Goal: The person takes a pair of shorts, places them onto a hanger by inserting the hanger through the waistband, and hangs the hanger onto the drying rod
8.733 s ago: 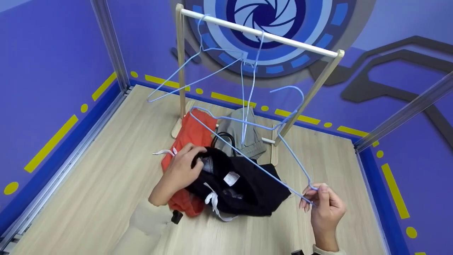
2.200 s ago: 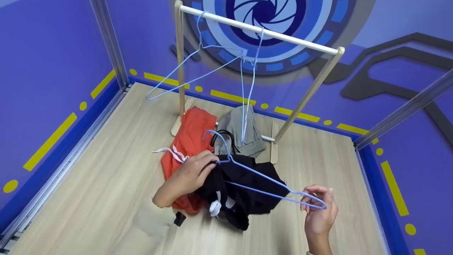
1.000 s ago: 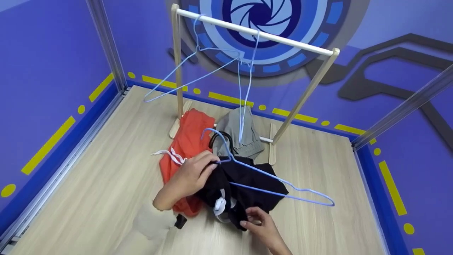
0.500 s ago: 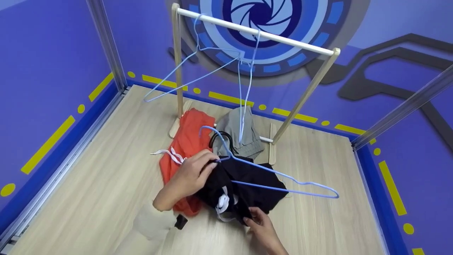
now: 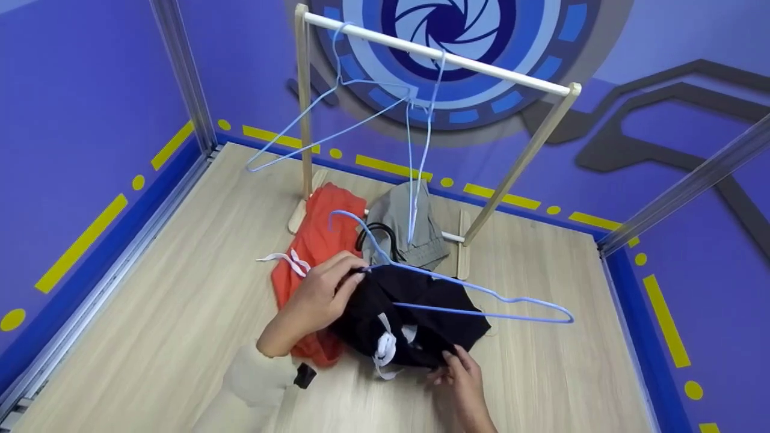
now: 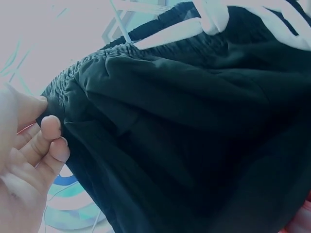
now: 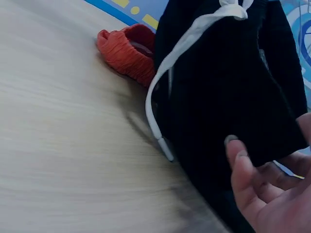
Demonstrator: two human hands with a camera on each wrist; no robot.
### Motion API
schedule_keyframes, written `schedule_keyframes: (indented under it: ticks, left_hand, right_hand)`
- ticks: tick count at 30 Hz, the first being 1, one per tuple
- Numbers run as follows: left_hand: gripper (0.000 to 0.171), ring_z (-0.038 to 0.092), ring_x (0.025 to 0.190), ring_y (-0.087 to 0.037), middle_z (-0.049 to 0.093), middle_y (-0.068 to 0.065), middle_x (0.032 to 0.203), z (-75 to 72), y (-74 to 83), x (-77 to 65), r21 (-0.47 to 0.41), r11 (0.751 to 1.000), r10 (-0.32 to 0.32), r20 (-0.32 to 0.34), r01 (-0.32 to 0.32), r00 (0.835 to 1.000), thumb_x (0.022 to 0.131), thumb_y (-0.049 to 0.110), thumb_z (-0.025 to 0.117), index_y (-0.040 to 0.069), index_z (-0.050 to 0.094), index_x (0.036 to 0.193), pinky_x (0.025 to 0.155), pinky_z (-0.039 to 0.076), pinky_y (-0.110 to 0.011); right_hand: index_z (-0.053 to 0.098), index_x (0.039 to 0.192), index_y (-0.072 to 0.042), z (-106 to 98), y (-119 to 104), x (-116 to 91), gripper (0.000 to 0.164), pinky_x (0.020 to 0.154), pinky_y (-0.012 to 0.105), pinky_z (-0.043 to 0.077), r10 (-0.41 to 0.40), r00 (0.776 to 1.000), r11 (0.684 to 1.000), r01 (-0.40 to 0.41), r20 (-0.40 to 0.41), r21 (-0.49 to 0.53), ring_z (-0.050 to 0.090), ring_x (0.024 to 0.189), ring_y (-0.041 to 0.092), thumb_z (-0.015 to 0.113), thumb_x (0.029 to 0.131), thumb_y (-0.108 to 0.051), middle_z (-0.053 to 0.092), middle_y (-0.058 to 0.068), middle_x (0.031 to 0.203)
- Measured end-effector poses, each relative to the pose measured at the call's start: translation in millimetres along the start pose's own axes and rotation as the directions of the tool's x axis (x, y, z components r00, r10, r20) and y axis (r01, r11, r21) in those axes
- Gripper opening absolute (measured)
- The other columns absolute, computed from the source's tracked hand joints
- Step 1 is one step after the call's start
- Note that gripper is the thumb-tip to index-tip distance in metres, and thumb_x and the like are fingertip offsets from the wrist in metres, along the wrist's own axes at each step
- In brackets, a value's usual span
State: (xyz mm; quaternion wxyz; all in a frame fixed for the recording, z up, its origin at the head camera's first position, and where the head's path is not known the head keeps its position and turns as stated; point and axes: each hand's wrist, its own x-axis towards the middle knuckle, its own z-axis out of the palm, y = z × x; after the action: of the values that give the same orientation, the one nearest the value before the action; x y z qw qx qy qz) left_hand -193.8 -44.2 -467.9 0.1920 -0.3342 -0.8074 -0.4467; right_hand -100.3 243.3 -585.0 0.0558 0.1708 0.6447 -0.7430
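Black shorts (image 5: 373,322) with an elastic waistband and a white drawstring (image 5: 385,347) are held up between both hands. My left hand (image 5: 322,291) pinches one side of the waistband, thumb against fingers, as the left wrist view also shows. A blue wire hanger (image 5: 493,314) has its left end inside the waist by those fingers. Its right end sticks out past the shorts, and its hook points up and left. My right hand (image 5: 466,382) pinches the opposite side of the waistband, below the hanger's free end; in the right wrist view its fingers (image 7: 243,170) lie on the black cloth.
A wooden rack with a white rod (image 5: 499,74) stands behind, two blue hangers on it. Beneath it lie an orange-red garment (image 5: 328,222) with a white cord and a grey garment (image 5: 391,201) with black cord. Blue walls enclose the wooden tabletop (image 5: 180,288).
My right hand left the hanger's right end, took the waistband's near side and drew it right, opening the waist. The hanger's left end went into the waist earlier; its right end has risen slightly.
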Motion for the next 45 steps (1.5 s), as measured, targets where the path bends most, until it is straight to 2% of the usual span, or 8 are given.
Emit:
schedule_keyframes:
  ticks: [6, 11, 17, 24, 29, 35, 40, 45]
  left_hand:
    - [0.019, 0.058, 0.094, -0.009, 0.059, -0.001, 0.101, -3.6, 1.4, -0.4, -0.011, 1.000, -0.001, 0.002, 0.001, 1.000, 0.094, 0.015, 0.049, 0.009, 0.060, 0.109, 0.086, 0.048, -0.026]
    - [0.021, 0.057, 0.090, -0.009, 0.059, -0.001, 0.100, -5.2, 1.7, -0.8, -0.017, 1.000, -0.002, 0.006, 0.002, 1.000, 0.093, 0.015, 0.050, 0.007, 0.060, 0.110, 0.083, 0.049, -0.025]
    - [0.022, 0.056, 0.090, -0.008, 0.059, 0.000, 0.100, -4.5, -0.3, -1.9, -0.030, 1.000, 0.002, -0.002, -0.002, 1.000, 0.092, 0.014, 0.052, 0.012, 0.061, 0.112, 0.082, 0.048, -0.023]
    - [0.024, 0.056, 0.089, -0.008, 0.059, 0.001, 0.099, -4.9, -2.0, -3.3, -0.050, 0.999, -0.004, 0.018, 0.005, 1.000, 0.092, 0.013, 0.052, 0.014, 0.062, 0.113, 0.081, 0.049, -0.024]
    - [0.025, 0.056, 0.088, -0.007, 0.060, 0.001, 0.099, -5.4, -3.2, -5.4, -0.051, 0.999, -0.014, 0.029, 0.016, 0.999, 0.092, 0.014, 0.053, 0.015, 0.062, 0.115, 0.080, 0.049, -0.024]
    - [0.025, 0.057, 0.087, -0.008, 0.061, 0.001, 0.098, -5.4, -3.3, -7.7, -0.052, 0.999, 0.002, 0.023, -0.001, 1.000, 0.091, 0.014, 0.053, 0.013, 0.063, 0.114, 0.078, 0.048, -0.024]
    - [0.025, 0.057, 0.086, -0.008, 0.061, 0.001, 0.098, -4.5, -5.4, -9.7, -0.051, 0.999, 0.018, 0.034, -0.016, 0.999, 0.091, 0.014, 0.054, 0.013, 0.064, 0.114, 0.077, 0.048, -0.023]
    - [0.025, 0.057, 0.081, -0.007, 0.061, 0.002, 0.093, -3.8, -6.4, -11.6, -0.026, 0.999, 0.044, 0.029, -0.043, 0.999, 0.089, 0.012, 0.057, 0.015, 0.066, 0.112, 0.072, 0.047, -0.021]
  right_hand:
    - [0.052, 0.100, -0.004, -7.2, -15.8, -2.7, 0.019, 0.055, 0.025, 0.046, -0.035, 0.998, 0.999, 0.035, -0.059, -0.006, 0.054, 0.058, 0.011, 0.048, 0.094, -0.022, 0.056, -0.003, 0.072]
    - [0.055, 0.094, -0.008, -13.5, -30.0, -3.9, 0.013, 0.052, 0.023, 0.041, -0.086, 0.991, 0.996, 0.088, -0.103, 0.006, 0.049, 0.055, 0.009, 0.051, 0.093, -0.020, 0.053, -0.004, 0.069]
    - [0.056, 0.093, -0.009, -21.6, -45.3, -6.1, 0.010, 0.050, 0.023, 0.034, -0.139, 0.986, 0.990, 0.141, -0.097, 0.019, 0.041, 0.053, 0.007, 0.050, 0.093, -0.016, 0.051, -0.005, 0.069]
    - [0.058, 0.096, -0.004, -28.5, -61.2, -9.1, 0.014, 0.053, 0.035, 0.017, -0.198, 0.980, 0.980, 0.199, -0.024, 0.028, 0.038, 0.051, 0.007, 0.050, 0.092, -0.015, 0.055, -0.003, 0.069]
    - [0.056, 0.102, 0.002, -34.6, -72.3, -12.9, 0.021, 0.049, 0.032, 0.017, -0.246, 0.967, 0.969, 0.248, 0.057, -0.012, 0.047, 0.055, 0.007, 0.048, 0.093, -0.015, 0.060, -0.001, 0.076]
    - [0.055, 0.103, 0.004, -41.3, -84.5, -14.8, 0.021, 0.048, 0.035, 0.018, -0.288, 0.948, 0.953, 0.298, 0.137, -0.056, 0.047, 0.056, 0.006, 0.046, 0.094, -0.012, 0.058, -0.001, 0.079]
    - [0.057, 0.103, 0.001, -47.1, -94.0, -13.8, 0.019, 0.045, 0.029, 0.024, -0.293, 0.944, 0.944, 0.311, 0.153, -0.107, 0.045, 0.054, 0.004, 0.047, 0.094, -0.012, 0.058, -0.003, 0.080]
    - [0.055, 0.103, 0.007, -52.1, -103.3, -12.2, 0.021, 0.046, 0.034, 0.020, -0.331, 0.932, 0.924, 0.352, 0.149, -0.149, 0.045, 0.056, 0.005, 0.047, 0.093, -0.010, 0.059, -0.002, 0.082]
